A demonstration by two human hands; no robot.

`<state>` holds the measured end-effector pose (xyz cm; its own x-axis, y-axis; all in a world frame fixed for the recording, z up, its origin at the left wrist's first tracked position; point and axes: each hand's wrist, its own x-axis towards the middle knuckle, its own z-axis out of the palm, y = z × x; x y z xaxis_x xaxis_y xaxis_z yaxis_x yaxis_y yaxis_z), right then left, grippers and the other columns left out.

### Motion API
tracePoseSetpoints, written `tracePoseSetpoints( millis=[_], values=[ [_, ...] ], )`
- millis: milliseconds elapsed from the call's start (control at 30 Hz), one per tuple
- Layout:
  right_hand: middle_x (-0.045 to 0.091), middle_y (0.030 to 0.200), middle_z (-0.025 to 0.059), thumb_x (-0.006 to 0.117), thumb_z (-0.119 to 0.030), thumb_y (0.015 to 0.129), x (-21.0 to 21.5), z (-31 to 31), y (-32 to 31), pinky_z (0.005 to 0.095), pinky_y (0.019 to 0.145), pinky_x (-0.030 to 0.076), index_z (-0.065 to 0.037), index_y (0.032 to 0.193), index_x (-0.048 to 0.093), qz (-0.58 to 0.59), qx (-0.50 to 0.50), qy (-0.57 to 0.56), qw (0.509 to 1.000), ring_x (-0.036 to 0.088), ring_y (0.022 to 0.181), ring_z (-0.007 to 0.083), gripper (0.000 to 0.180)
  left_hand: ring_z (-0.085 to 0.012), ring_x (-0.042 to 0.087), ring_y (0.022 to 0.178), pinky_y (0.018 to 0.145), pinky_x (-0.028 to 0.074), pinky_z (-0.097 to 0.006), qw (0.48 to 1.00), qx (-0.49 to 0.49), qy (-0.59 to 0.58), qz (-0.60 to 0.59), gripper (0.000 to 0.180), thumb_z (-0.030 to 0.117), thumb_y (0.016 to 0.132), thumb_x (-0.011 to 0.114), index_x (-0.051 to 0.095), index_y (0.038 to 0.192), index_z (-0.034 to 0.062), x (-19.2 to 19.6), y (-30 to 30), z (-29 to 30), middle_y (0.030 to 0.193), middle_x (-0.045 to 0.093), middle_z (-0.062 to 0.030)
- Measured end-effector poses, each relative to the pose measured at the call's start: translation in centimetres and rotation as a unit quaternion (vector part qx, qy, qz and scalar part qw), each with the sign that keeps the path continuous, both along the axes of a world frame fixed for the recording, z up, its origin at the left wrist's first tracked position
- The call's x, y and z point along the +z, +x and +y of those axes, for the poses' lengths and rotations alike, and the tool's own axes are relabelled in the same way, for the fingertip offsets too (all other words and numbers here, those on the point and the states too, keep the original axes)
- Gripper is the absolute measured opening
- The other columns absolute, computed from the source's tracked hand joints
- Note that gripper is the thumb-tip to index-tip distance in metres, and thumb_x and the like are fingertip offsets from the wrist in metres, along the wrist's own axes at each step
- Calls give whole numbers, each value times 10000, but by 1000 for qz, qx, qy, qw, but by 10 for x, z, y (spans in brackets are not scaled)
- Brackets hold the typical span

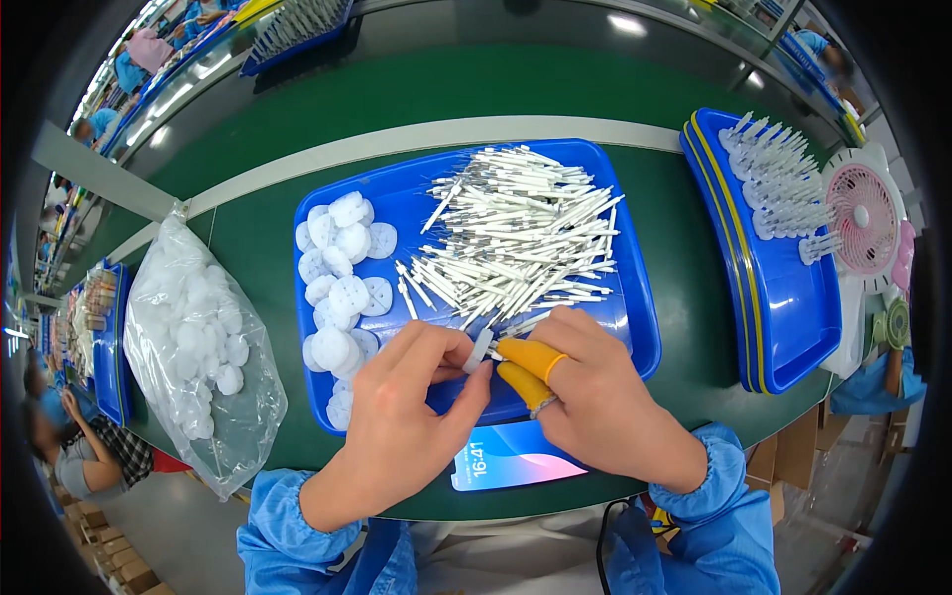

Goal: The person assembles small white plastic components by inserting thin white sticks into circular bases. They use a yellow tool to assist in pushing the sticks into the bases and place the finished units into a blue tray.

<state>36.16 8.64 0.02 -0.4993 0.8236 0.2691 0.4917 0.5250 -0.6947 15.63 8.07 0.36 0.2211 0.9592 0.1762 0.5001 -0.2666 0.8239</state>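
Note:
Over the front edge of a blue tray (645, 297), my two hands meet. My left hand (412, 416) pinches a small white round disc (480, 349), turned edge-on, between thumb and fingers. Yellow finger covers sit on the thumb and forefinger of my right hand (595, 397). Those fingers are closed at the disc's right face on a small part, mostly hidden. In the tray, a large heap of thin white sticks (526, 228) with greyish ends lies beyond my hands. Similar white discs (349, 296) with small holes are piled along the tray's left side.
A clear plastic bag (198, 337) of white discs lies at left. Stacked blue trays (793, 347) at right hold upright white pieces (778, 178), beside a pink-and-white fan (861, 210). A lit phone (516, 458) lies under my hands. Other people sit at far benches.

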Motion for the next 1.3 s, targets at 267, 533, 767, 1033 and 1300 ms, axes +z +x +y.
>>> tracePoseSetpoints(
  millis=[267,533,767,1033,1300],
  values=[
    [638,833,140,708,136,674,0,-11,-12,394,587,456,74,1039,739,77,-68,28,994,579,715,308,372,-210,741,789,685,645,-309,999,10,42,31,145,-82,835,728,669,962,-46,3,2,-5,904,674,-121],
    [586,831,141,703,81,645,-5,-13,-16,434,676,480,61,999,725,91,-76,-32,992,570,793,351,355,-253,715,735,600,570,-339,998,13,45,37,201,-37,843,755,670,1025,-24,-4,5,-10,907,629,-130],
    [587,968,122,723,63,676,1,10,13,417,814,470,37,919,749,-120,-82,3,989,558,964,317,245,-184,730,899,761,659,-321,997,77,30,-4,144,-78,906,700,700,1049,-62,4,-8,7,1008,663,-100],
    [604,1012,143,717,73,683,16,1,14,407,844,485,52,1016,724,-61,-56,-28,996,562,984,336,334,-156,717,911,750,623,-285,991,54,-94,-80,121,-23,943,726,684,1056,-42,9,-13,7,1028,666,-95],
    [603,998,174,668,92,650,14,-4,8,424,805,516,125,1115,708,3,26,-55,998,583,948,351,467,-142,680,892,747,631,-290,997,-7,-57,-51,154,-61,914,705,692,1064,-28,7,-5,2,1002,637,-83]
  ],
)
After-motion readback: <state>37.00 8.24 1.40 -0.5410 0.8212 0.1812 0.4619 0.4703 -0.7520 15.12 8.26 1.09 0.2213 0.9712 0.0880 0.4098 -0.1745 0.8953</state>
